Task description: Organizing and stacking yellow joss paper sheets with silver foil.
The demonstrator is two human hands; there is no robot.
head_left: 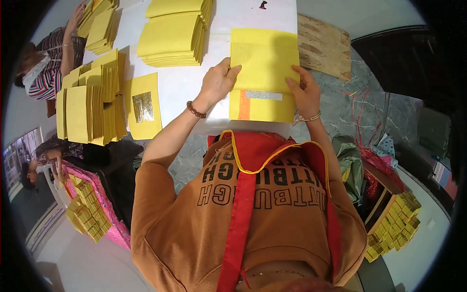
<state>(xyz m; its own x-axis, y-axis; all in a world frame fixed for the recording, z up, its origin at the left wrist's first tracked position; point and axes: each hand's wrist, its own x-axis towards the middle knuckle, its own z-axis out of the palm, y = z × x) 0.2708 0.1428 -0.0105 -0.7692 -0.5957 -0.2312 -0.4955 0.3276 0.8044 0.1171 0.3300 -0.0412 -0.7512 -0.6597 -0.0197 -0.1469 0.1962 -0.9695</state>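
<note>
Both my hands grip a yellow paper sheet (262, 68) over the front right part of the white-covered table. My left hand (219, 82) closes on its left edge, with the thumb on top. My right hand (305, 92) pinches the right edge between thumb and fingers. Near the sheet's lower end a silver strip (263, 95) runs crosswise and an orange strip (244, 108) runs lengthwise. Whether several sheets lie together in my hands I cannot tell. To the left lies a loose yellow sheet (152, 82) bearing a silver foil square (143, 107).
Stacks of yellow paper stand at the far middle (170, 41) and left (85, 114). A wooden board (323, 46) adjoins the table's right edge. Co-workers (48, 68) are at the left. Yellow bundles (396, 226) fill the lower right, near red ties (360, 114).
</note>
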